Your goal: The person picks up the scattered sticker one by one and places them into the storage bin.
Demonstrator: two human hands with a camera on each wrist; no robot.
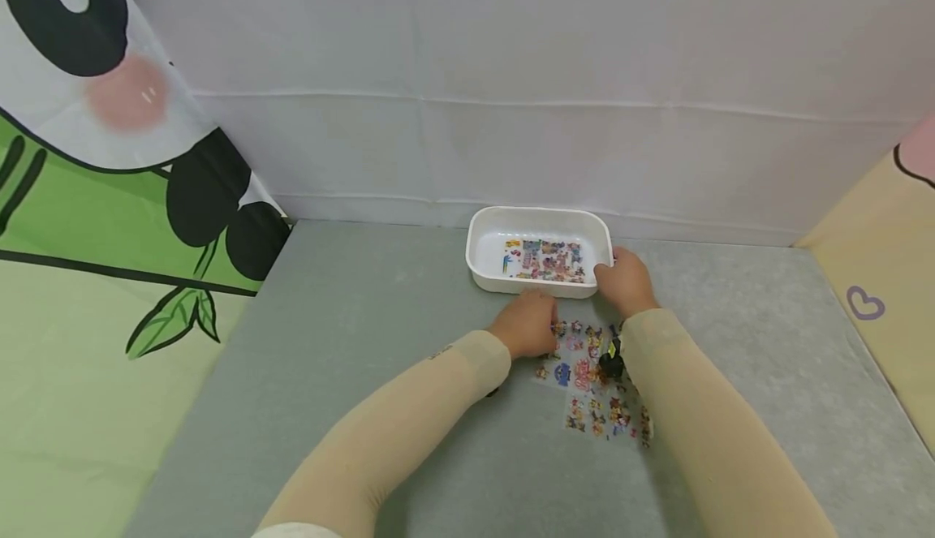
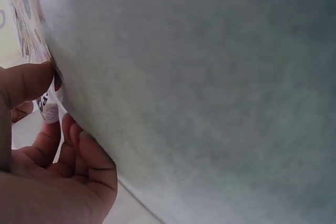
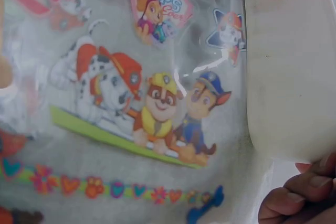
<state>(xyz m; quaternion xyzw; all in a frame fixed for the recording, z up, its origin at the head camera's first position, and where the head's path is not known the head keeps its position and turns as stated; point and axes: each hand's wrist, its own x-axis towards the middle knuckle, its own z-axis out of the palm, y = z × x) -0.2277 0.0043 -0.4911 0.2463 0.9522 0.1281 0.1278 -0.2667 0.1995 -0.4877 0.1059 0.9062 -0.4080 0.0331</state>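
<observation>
A white plastic tray (image 1: 485,266) stands against the back wall, with a printed sticker sheet (image 1: 544,260) visible inside. My right hand (image 1: 626,282) grips the tray's right end. In front of the tray, my left hand (image 1: 524,324) pinches the edge of a clear sheet of cartoon-dog stickers (image 1: 582,359) between thumb and fingers; the left wrist view shows the thumb (image 2: 31,80) on its edge. That clear sheet (image 3: 157,108) fills much of the right wrist view, beside the tray's wall (image 3: 291,72). More stickers (image 1: 606,416) show lower down, partly behind the right sleeve.
The grey tabletop (image 1: 351,343) extends to both sides of the arms. A white cloth wall (image 1: 438,148) rises right behind the tray. Printed cartoon cloths stand at left (image 1: 183,213) and right (image 1: 876,254). A small black device (image 1: 612,363) is by the right wrist.
</observation>
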